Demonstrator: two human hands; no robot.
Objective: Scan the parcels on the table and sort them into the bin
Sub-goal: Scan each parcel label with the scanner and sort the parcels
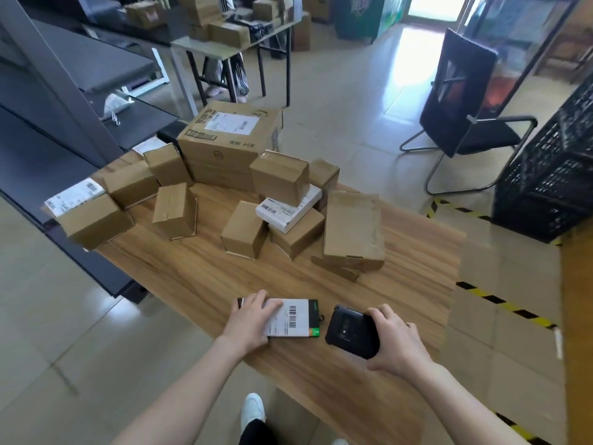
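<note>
Head view: at the front of the wooden table (199, 284), the left hand (253, 319) lies fingers-flat on a white-labelled flat black parcel (293, 317), hiding its left end. The right hand (396, 340) grips a black handheld scanner (351, 329) just beside it. Brown cardboard boxes (240, 229) crowd behind.

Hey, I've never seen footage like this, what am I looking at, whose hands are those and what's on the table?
No machine here: a person wears a camera on the head, looking down at their own hands. The left hand rests flat on a thin black parcel with a barcode label, on a wooden table. The right hand grips a black handheld scanner. Farther back lie brown cardboard boxes. A black crate stands to the right.
</note>
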